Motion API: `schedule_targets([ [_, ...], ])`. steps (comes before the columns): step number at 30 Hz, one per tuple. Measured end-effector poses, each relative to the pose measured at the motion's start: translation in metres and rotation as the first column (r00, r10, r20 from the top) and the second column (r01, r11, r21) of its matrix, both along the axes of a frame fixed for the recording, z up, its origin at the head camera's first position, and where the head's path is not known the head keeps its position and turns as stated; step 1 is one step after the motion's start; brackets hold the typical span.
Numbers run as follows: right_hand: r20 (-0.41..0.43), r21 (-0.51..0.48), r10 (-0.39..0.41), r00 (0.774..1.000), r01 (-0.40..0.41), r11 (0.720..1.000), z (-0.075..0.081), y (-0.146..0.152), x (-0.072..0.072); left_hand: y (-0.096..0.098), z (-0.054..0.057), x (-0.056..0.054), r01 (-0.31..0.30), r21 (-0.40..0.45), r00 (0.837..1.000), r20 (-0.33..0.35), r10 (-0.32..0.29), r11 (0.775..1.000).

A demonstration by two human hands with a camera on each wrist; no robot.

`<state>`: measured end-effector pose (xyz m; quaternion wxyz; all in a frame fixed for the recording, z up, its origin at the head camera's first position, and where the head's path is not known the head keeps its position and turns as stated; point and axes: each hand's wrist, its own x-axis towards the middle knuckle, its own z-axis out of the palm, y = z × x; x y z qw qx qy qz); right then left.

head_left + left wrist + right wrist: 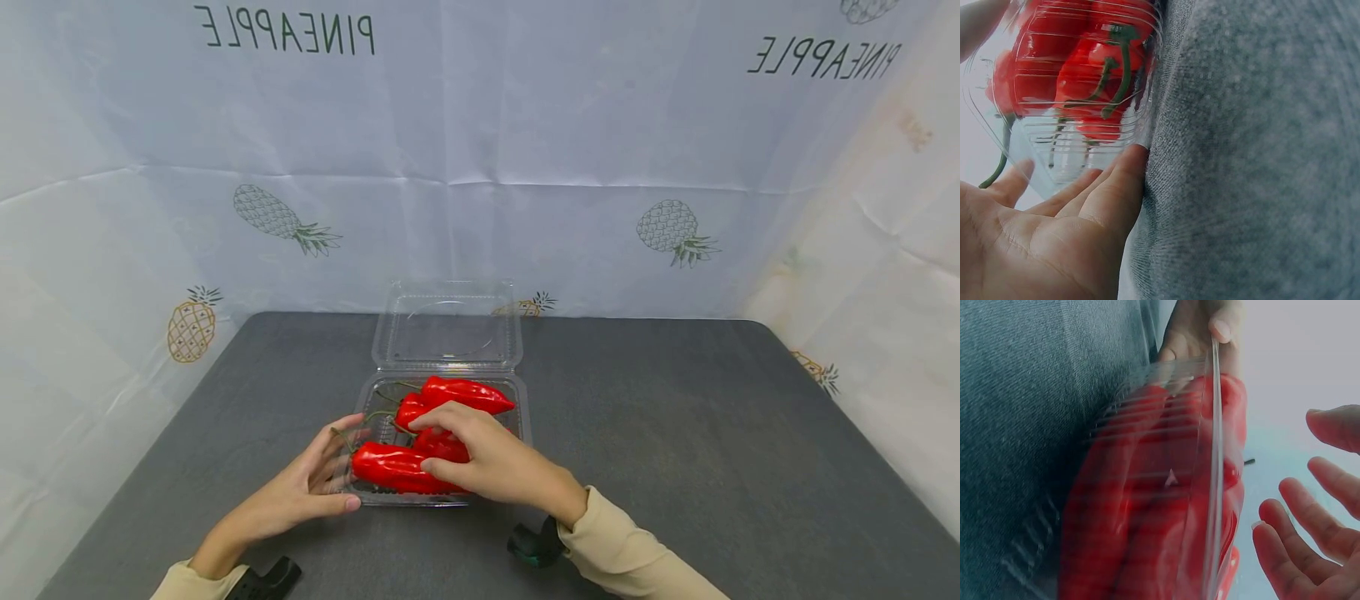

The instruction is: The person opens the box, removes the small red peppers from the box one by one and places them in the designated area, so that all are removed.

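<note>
Several glossy long red peppers with thin green stems lie in a clear plastic clamshell box. Its hinged lid stands raised at the back. At the box's left end is my left hand, fingers along the end wall and thumb by the front left corner. In the left wrist view, the fingers of that hand extend loosely against the ribbed wall. My right hand hovers above the peppers, partly hiding them. The right wrist view shows this hand with fingers spread, apart from the peppers and holding nothing.
The dark grey table stretches out on both sides of the box. Behind it hangs a pale cloth printed with pineapples, and more cloth drapes at both sides. Black straps sit at the wrists.
</note>
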<state>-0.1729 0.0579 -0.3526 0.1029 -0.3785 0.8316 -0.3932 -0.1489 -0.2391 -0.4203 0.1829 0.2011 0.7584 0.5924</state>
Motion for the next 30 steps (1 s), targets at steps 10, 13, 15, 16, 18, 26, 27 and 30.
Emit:
schedule_targets([
  [10, -0.044, 0.080, 0.043, 0.998, -0.039, 0.996, -0.004, -0.014, -0.001, 0.001, 0.001, 0.000, -0.004, -0.003, 1.000, 0.001, 0.004, 1.000],
  [13, -0.059, 0.112, 0.041, 0.997, -0.035, 0.993, -0.005, -0.018, -0.001, 0.000, 0.000, 0.000, -0.001, -0.004, 1.000, -0.002, 0.001, 1.000],
  [15, -0.081, 0.134, 0.039, 0.996, -0.028, 0.991, -0.006, -0.021, -0.001, 0.000, -0.001, 0.000, 0.002, 0.001, 1.000, -0.004, -0.002, 1.000],
  [16, -0.094, 0.145, 0.038, 0.995, -0.024, 0.989, -0.006, -0.022, 0.000, 0.000, -0.001, 0.000, 0.004, 0.005, 1.000, -0.004, -0.004, 1.000],
  [18, -0.126, 0.166, 0.041, 0.991, -0.020, 0.986, -0.006, -0.024, 0.000, -0.001, -0.001, 0.000, 0.008, 0.013, 1.000, -0.005, -0.008, 1.000],
  [26, -0.194, 0.230, 0.065, 0.979, -0.020, 0.973, -0.008, -0.031, -0.002, -0.001, -0.002, 0.000, 0.009, 0.019, 1.000, -0.006, -0.009, 1.000],
  [27, -0.196, 0.236, 0.066, 0.978, -0.018, 0.971, -0.008, -0.032, -0.002, -0.001, -0.002, 0.000, 0.009, 0.019, 1.000, -0.006, -0.009, 1.000],
  [30, -0.207, 0.250, 0.077, 0.975, -0.024, 0.968, -0.009, -0.034, -0.003, -0.001, -0.002, 0.000, 0.009, 0.020, 1.000, -0.002, -0.009, 1.000],
])
